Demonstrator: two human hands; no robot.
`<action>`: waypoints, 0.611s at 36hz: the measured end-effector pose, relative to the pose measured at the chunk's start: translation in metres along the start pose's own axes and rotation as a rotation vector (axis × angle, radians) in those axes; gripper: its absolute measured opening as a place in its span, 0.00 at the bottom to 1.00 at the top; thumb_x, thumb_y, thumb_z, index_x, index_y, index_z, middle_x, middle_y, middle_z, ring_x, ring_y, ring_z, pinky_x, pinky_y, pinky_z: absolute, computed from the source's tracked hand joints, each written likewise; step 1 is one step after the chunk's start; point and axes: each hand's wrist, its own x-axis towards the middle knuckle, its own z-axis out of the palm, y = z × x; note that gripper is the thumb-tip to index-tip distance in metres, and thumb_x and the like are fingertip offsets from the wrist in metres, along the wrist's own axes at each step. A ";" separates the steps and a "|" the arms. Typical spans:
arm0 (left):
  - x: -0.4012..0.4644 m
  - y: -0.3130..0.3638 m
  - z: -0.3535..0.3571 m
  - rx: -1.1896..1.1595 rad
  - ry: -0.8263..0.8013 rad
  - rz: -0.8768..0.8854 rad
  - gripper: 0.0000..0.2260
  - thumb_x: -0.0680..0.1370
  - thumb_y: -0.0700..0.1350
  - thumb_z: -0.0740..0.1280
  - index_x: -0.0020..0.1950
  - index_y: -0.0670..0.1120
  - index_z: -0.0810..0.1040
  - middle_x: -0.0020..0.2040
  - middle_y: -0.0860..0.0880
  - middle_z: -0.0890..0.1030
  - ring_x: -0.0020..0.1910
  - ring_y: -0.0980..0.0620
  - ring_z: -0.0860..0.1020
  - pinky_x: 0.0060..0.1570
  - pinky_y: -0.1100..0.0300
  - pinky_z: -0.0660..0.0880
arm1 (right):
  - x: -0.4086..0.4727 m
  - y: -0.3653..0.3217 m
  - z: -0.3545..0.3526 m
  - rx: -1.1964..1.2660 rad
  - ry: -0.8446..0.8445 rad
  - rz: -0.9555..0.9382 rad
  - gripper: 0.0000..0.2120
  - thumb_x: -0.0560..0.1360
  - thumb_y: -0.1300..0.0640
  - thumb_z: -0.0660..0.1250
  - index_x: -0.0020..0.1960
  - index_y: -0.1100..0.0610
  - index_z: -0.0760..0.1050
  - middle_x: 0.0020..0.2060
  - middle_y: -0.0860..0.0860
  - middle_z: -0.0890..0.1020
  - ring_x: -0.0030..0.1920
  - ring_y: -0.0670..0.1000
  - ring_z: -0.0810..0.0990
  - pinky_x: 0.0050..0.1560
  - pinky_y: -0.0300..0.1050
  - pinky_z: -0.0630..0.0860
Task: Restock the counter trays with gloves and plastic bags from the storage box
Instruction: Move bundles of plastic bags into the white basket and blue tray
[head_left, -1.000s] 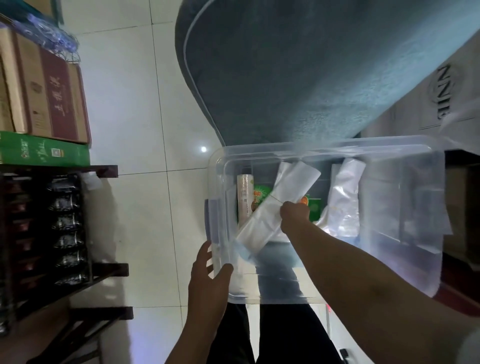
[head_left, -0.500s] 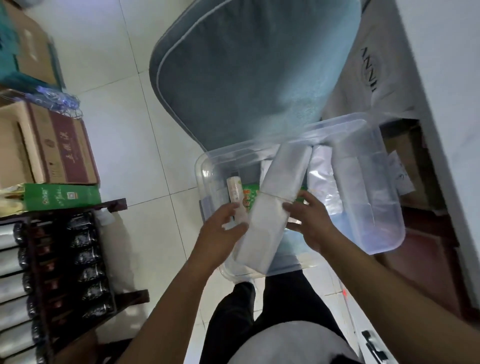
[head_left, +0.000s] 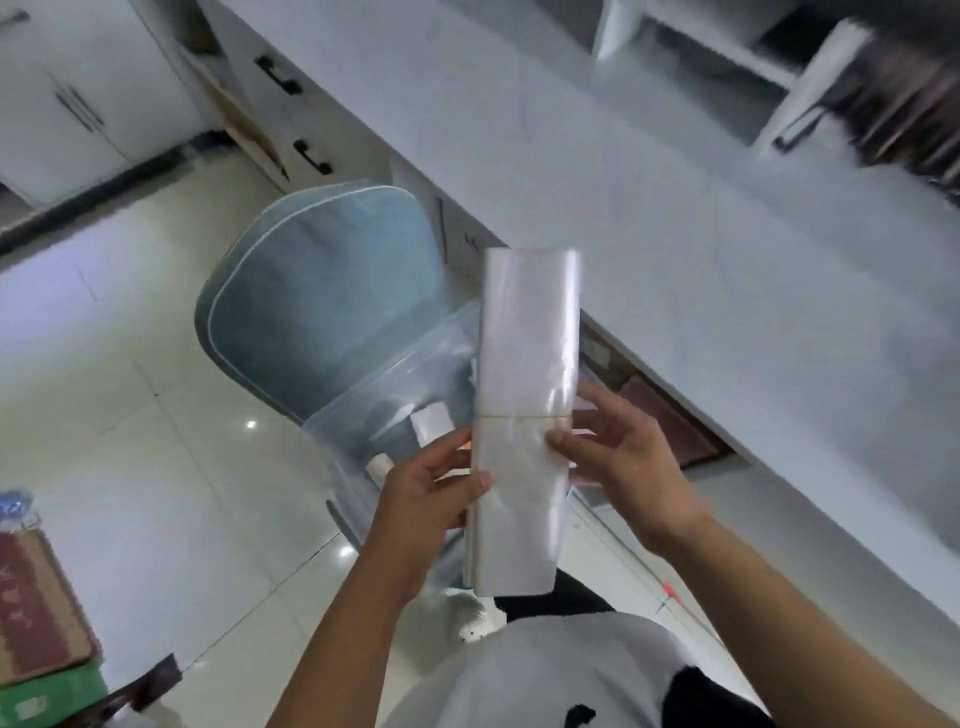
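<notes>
bundle of clear plastic bags (head_left: 524, 415), long and flat, held upright in front of the person's chest, cinched across its middle by a thin rubber band (head_left: 519, 417). left hand (head_left: 421, 506) grips the bundle's left edge below the band: thumb lies across the front face, the other fingers curl round behind, mostly hidden by the plastic. right hand (head_left: 623, 457) holds the right edge at band height: thumb tip presses on the front just under the band, index and remaining fingers reach behind the bundle, loosely spread, only partly closed. both hands thus have hold of the same bundle, one to each side, neither holding anything else. upper end of the bundle overlaps the edge of the white counter (head_left: 675, 218) in view; whether it touches the counter cannot be told. clear plastic storage box (head_left: 395, 410) sits below and behind the bundle, resting on the seat of a blue-grey cushioned chair (head_left: 322, 291) with pale piping; contents blurred, a white patch and an orange speck show through its wall. counter runs diagonally from upper left to lower right, and on its far right lies a dark blurred object, not identifiable. white cabinets with black handles (head_left: 280, 78) stand at upper left. glossy pale tile floor (head_left: 130, 415) on the left. brown cardboard carton (head_left: 36, 608) and green box (head_left: 47, 696) at lower left corner. person's light shirt (head_left: 550, 675) fills the bottom edge.
</notes>
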 end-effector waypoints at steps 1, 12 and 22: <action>-0.003 0.000 0.009 0.002 -0.044 0.019 0.19 0.76 0.34 0.70 0.63 0.53 0.82 0.54 0.45 0.85 0.51 0.45 0.84 0.46 0.51 0.83 | -0.016 -0.001 -0.007 -0.007 0.040 -0.032 0.20 0.74 0.68 0.70 0.63 0.54 0.77 0.49 0.59 0.86 0.49 0.60 0.85 0.45 0.51 0.83; -0.044 0.008 0.156 0.050 -0.536 0.067 0.22 0.71 0.41 0.73 0.64 0.57 0.80 0.52 0.45 0.86 0.49 0.45 0.85 0.44 0.53 0.81 | -0.183 -0.021 -0.106 -0.065 0.454 -0.163 0.36 0.74 0.70 0.69 0.71 0.38 0.66 0.55 0.54 0.84 0.50 0.62 0.85 0.48 0.63 0.82; -0.046 0.032 0.282 0.277 -0.821 0.102 0.21 0.75 0.44 0.71 0.66 0.61 0.77 0.54 0.47 0.86 0.54 0.50 0.84 0.52 0.59 0.78 | -0.235 -0.022 -0.214 0.207 0.642 -0.192 0.35 0.71 0.70 0.70 0.67 0.37 0.72 0.55 0.57 0.84 0.49 0.58 0.84 0.39 0.52 0.81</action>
